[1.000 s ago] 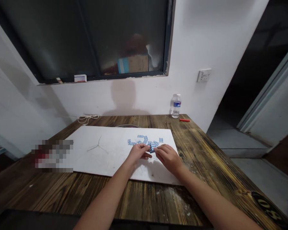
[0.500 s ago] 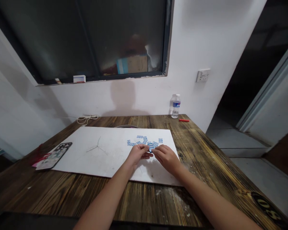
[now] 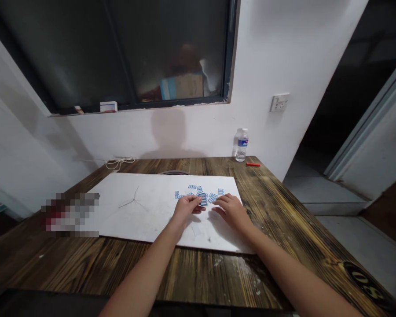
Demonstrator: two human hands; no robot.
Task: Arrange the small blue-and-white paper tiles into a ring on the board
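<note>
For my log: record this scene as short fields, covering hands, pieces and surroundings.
Left hand: fingers at the blue pieces; grip unclear
Right hand: flat on the white board, beside the pieces
Board: lies on the wooden table
Far edge: water bottle, red pen, cord

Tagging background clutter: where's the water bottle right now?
Head view: the water bottle stands upright at the far right corner of the wooden table, below and left of the wall socket, with a small red object lying just to its right.
</note>
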